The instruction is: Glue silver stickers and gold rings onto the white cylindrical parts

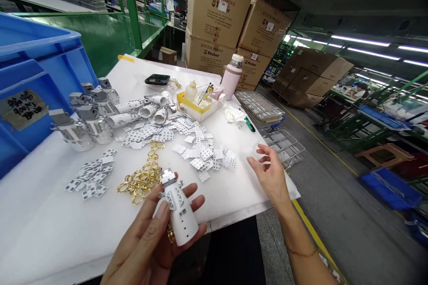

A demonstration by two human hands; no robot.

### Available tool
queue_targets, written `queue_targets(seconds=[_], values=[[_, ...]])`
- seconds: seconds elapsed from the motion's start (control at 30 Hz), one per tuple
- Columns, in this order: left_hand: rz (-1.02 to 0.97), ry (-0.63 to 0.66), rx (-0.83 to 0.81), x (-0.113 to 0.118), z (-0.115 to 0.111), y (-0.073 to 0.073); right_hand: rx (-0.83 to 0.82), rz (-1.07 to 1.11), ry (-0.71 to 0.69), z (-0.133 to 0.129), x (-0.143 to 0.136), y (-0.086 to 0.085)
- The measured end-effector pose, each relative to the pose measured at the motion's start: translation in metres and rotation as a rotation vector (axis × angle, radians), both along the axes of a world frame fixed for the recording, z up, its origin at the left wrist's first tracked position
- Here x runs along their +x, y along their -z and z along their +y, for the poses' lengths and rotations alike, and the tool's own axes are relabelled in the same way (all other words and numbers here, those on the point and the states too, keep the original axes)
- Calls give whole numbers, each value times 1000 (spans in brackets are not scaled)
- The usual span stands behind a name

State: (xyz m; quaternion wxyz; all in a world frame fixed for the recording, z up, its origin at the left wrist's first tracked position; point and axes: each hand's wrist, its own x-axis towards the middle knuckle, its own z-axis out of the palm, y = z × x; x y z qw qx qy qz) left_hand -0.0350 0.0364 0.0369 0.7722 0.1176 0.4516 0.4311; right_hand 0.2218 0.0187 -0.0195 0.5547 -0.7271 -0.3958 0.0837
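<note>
My left hand [150, 231] is wrapped around a white model tower [182, 213] with a grey top and grey lattice pieces on its side. Some gold-coloured part shows beneath the tower, by my fingers. Apart from it, my right hand [269, 173] hovers over the table's right edge, fingers spread and slightly curled, with nothing visible in them. Gold rings [143, 180] lie in a heap just beyond my left hand. Small white plates with grey squares [203, 153] are scattered between the hands, and another pile of plates [92, 176] lies at the left.
Several finished-looking towers [78, 136] stand beside a blue crate [36, 53], near white tubes [125, 119]. A yellow-edged tray [194, 111] holds a bottle. Behind it stand a pink flask [231, 78] and stacked cartons [214, 13]. A green-handled tool [249, 124] lies near crumpled tissue [234, 114].
</note>
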Motion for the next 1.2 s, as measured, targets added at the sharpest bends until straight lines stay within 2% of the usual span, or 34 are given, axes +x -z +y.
queue_targets(seconds=[0.07, 0.17, 0.3, 0.4, 0.47, 0.53, 0.7, 0.9, 1.2], values=[[-34, 28, 19, -1, 0, 3, -10, 4, -33, 15, 7, 5], [-29, 17, 59, -4, 0, 8, 25, 71, -103, 18, 2, 3], [82, -21, 84, -1, -1, 3, 74, 247, -270, -1, -24, -19], [125, -14, 71, 4, -2, -4, 101, 540, -403, -13, -48, -39], [125, 11, 68, 5, -2, -5, 163, 765, -424, -14, -62, -49], [111, 39, 86, 4, -3, -4, 216, 841, -387, -12, -72, -56], [127, 46, 131, 2, -7, 2, 273, 578, -323, -9, -90, -61], [156, 5, 102, 5, -10, -1, 459, 236, -257, -18, -110, -54], [148, 33, 128, 6, -11, 1, 439, 158, -286, -18, -115, -48]])
